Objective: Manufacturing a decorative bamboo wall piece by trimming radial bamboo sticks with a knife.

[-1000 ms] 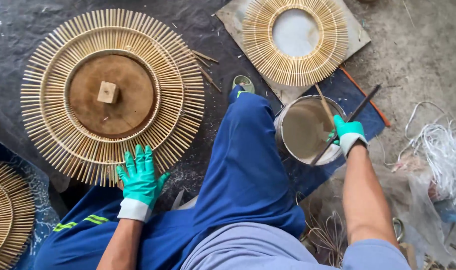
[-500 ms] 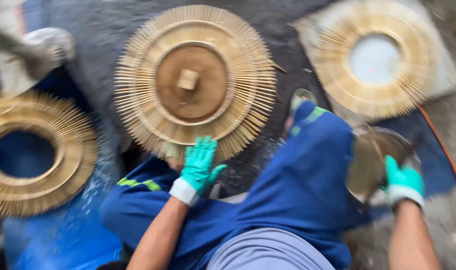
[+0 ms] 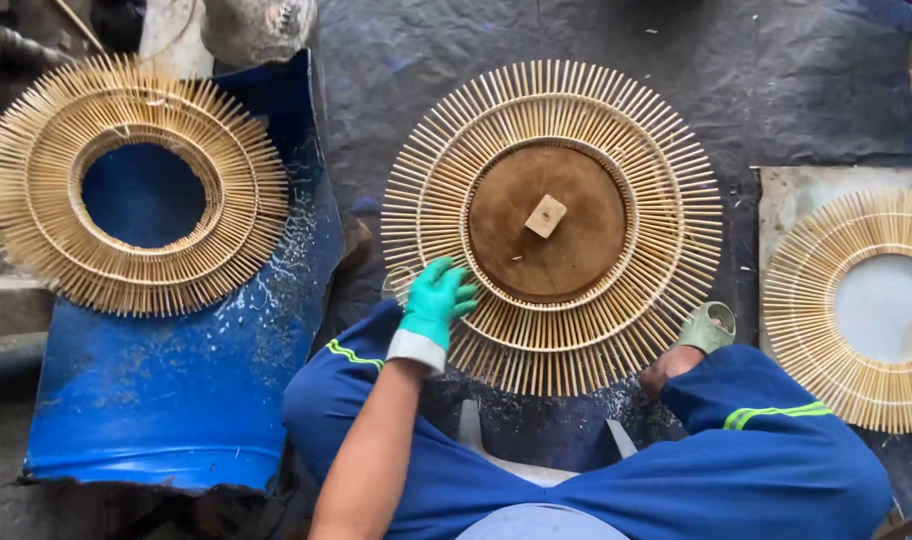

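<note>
A round bamboo sunburst frame point(image 3: 616, 330) lies flat on the dark ground sheet in front of me. A brown disc point(image 3: 506, 225) with a small wooden block point(image 3: 546, 215) fills its middle. My left hand point(image 3: 434, 303), in a green glove, rests on the frame's lower left part, fingers curled over the sticks. My right hand is out of the picture past the right edge. My legs in blue trousers point(image 3: 776, 460) spread around the frame's near side, and one foot in a green sandal point(image 3: 706, 326) touches its lower right rim.
A second sunburst ring with an open middle point(image 3: 136, 185) lies on a blue curved sheet point(image 3: 176, 400) at the left. A third ring point(image 3: 866, 310) lies on a grey board at the right edge. Wood shavings are scattered by my knees.
The view has swung left, so the bucket and my right hand with its stick have left the picture. My left hand has moved from my knee onto the frame's rim.
</note>
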